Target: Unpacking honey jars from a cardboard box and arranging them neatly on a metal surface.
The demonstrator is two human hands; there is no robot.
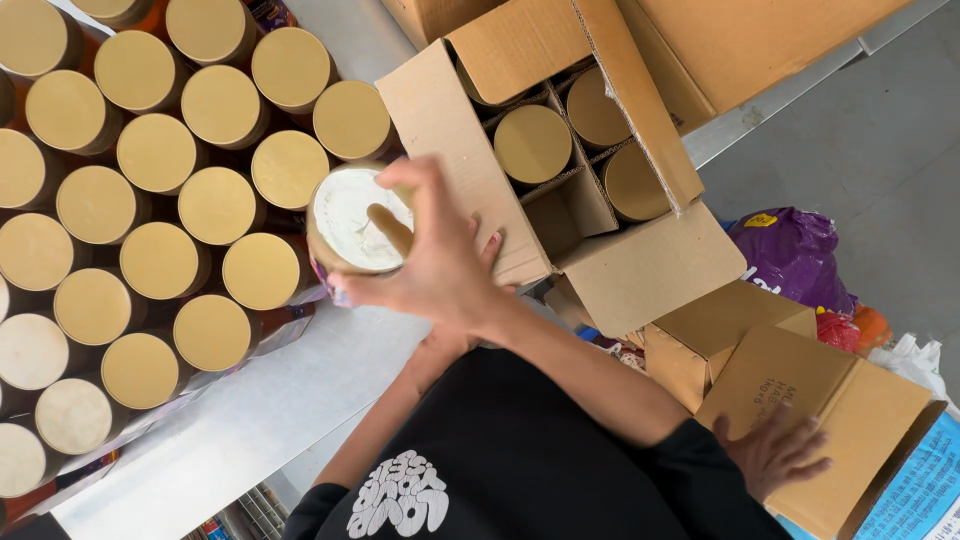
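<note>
My right hand (445,265) grips a round jar (350,225) with a pale lid, my thumb lying across the lid. The jar is tilted, between a big cluster of gold-lidded jars (160,200) on the left and an open cardboard box (620,270) with dividers on the right. Three gold-lidded jars (533,143) stand in the box's far cells; the near cells look empty. My left forearm reaches up from the lower left, and my left hand (437,348) is mostly hidden under my right wrist.
The jars stand on a pale metal table (290,400). Another hand (775,455) lies flat on a closed carton (850,420) at the lower right. Smaller cartons, a purple bag (795,255) and grey floor are on the right. More cardboard lies at the top.
</note>
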